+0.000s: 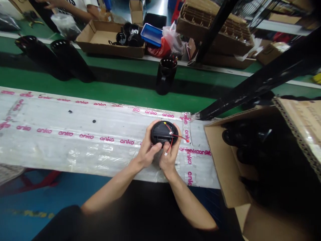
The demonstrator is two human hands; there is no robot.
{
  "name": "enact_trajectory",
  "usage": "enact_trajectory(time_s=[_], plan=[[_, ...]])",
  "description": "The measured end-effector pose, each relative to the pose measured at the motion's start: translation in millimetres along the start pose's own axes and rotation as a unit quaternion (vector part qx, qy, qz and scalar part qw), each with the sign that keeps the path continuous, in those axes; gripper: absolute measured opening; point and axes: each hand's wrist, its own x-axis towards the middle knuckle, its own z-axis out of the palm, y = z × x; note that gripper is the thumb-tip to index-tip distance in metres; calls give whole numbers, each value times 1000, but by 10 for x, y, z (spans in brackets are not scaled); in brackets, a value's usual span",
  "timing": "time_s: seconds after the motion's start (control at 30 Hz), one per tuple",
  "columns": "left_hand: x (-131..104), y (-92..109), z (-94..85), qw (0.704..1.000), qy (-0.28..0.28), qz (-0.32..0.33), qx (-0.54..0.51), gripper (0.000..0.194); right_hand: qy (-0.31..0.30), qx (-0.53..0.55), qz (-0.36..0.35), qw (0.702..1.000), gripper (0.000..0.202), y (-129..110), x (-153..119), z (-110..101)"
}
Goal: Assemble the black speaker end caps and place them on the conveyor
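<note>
Between my two hands is a round black plastic housing (160, 132) with thin red and black wires and small connectors hanging from its face. My left hand (147, 150) grips its left side, the thumb on the lower rim. On the right side, my right hand (170, 155) wraps its fingers round the edge, with the thumb near the bottom. One wire tip (187, 140) sticks out to the right, past my right fingers. Below the housing lies the work surface (112, 157), covered in clear film and pink printed tape. How far the housing is above it I cannot tell.
A cardboard box (220, 167) of black parts stands at the right, beside a slanting black post (240, 83). Across the green belt (120, 80) stand black cylinders (167, 77). Behind are an open carton (107, 47), a blue tray (151, 35) and another person's arm (77, 13).
</note>
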Motion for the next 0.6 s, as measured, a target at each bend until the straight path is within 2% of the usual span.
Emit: enact_trajectory(time_s=[0.03, 0.1, 0.17, 0.23, 0.27, 0.3, 0.37, 0.43, 0.5, 0.6], plan=[[3, 7, 9, 1000, 4, -2, -1, 68, -7, -2, 7, 1000, 74, -10, 8, -13], [1, 13, 65, 999, 47, -3, 22, 63, -28, -7, 7, 1000, 73, -19, 43, -85], [-8, 12, 141, 995, 84, 0, 48, 59, -76, -15, -17, 997, 72, -20, 91, -233], [-15, 9, 191, 994, 94, 5, 61, 59, -91, -44, -87, 991, 74, -25, 125, -443], [-16, 9, 198, 994, 90, 6, 66, 59, -68, -73, -142, 985, 75, -35, 131, -555], [-14, 11, 192, 994, 86, 7, 69, 60, -32, -111, -205, 972, 74, -52, 130, -661], [-3, 17, 149, 995, 71, 10, 70, 61, 23, -207, -320, 924, 62, -110, 120, -823], [14, 20, 81, 997, 38, 10, 59, 62, 6, -294, -387, 874, 47, -189, 129, -899], [26, 16, 6, 999, 4, 19, 43, 65, -42, -341, -404, 848, 36, -267, 174, -902], [28, -5, -114, 997, 0, 65, 41, 67, -84, -358, -382, 848, 29, -348, 274, -853]])
